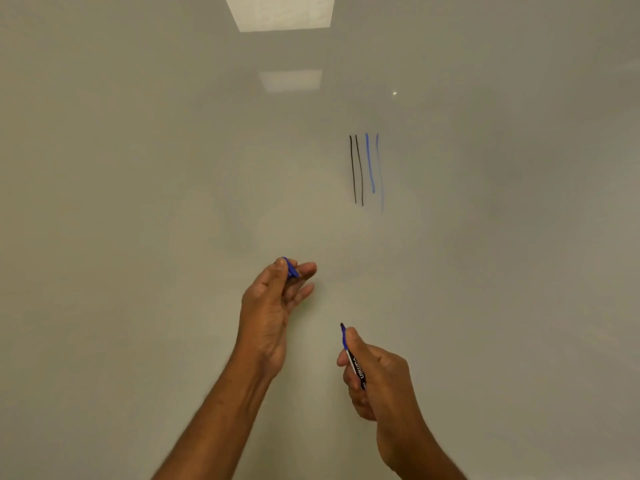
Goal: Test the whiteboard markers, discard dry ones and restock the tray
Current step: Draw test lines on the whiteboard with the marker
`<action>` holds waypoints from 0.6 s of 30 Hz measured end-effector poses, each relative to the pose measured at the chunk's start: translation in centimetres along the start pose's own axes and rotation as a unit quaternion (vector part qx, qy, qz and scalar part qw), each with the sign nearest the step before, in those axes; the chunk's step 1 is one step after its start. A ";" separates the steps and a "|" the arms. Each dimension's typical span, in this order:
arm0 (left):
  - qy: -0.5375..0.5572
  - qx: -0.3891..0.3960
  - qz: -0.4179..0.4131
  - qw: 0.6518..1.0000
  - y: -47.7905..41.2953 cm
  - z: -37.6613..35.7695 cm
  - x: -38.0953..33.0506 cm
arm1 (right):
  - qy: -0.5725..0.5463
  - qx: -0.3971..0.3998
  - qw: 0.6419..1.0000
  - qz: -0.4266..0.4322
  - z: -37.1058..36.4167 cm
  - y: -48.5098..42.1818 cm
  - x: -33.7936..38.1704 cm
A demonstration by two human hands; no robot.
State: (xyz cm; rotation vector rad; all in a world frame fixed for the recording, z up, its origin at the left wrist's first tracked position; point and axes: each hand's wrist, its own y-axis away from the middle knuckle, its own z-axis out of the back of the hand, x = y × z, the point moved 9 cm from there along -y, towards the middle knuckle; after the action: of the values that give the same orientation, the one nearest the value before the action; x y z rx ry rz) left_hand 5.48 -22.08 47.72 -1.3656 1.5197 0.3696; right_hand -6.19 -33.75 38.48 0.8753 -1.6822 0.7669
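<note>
A whiteboard [138,168] fills the whole view. On it, right of centre, stand two black strokes [356,169] and two blue strokes [374,168]; the rightmost blue one is faint and fades out downward. My right hand [377,382] grips an uncapped blue marker [351,356] with its tip pointing up, below the strokes and apart from them. My left hand [273,306] pinches the blue cap [290,267] between thumb and fingers, to the left of the marker. The tray is out of view.
Two ceiling lights are reflected in the board, a bright reflection [280,12] at the top and a dimmer reflection [291,79] below it. A small bright spot [394,93] glints to the right.
</note>
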 end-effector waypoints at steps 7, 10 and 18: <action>-0.257 -0.013 -0.210 0.943 -0.6 -1.1 -3.2 | 0.015 0.030 0.987 0.156 -1.0 -1.4 6.6; -0.317 0.002 -0.272 0.908 -1.5 -2.0 -3.7 | -0.055 0.036 0.977 0.203 -1.1 -1.7 9.5; -0.430 0.024 -0.439 0.788 -5.7 -4.5 -5.4 | -0.191 0.093 0.951 0.225 -1.6 -5.3 14.1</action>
State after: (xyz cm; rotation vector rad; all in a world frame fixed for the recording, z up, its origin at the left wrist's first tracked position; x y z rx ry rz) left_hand 7.50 -24.28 56.31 -1.4086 0.0731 0.2756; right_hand -3.55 -37.74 52.84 0.8121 -2.2248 1.1326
